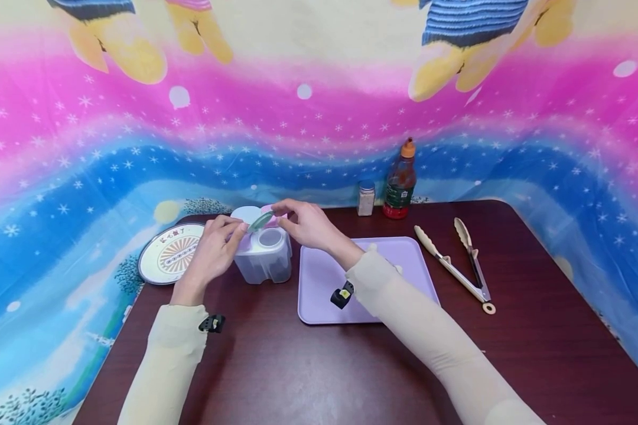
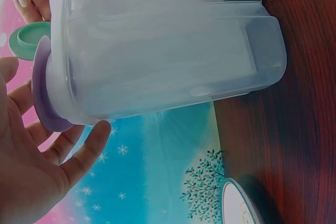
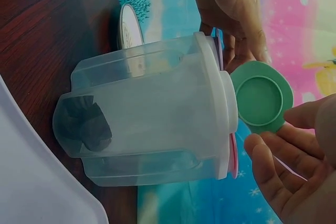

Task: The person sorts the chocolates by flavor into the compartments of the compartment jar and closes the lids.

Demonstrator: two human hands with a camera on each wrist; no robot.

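Note:
A translucent plastic container (image 1: pixel 263 262) with several compartments stands upright on the table. Its colored lids include a purple lid (image 2: pixel 46 87) and a pink lid (image 3: pixel 233 156). One round opening (image 1: pixel 270 238) on top is uncovered. Above it, a round green lid (image 3: pixel 259 98) is held tilted, its raised inner ring facing the right wrist view. My right hand (image 1: pixel 304 223) pinches the green lid's right edge between thumb and fingers. The left hand (image 1: pixel 215 248) has its thumb tip at the opposite edge, with its other fingers loosely spread beside the purple lid.
A printed plate (image 1: pixel 159 254) lies left of the container. On the right is a lilac tray (image 1: pixel 319 295), partly under my right forearm. Tongs (image 1: pixel 457 268) lie spread beyond it. A small shaker jar (image 1: pixel 366 199) and a sauce bottle (image 1: pixel 400 186) stand at the back edge.

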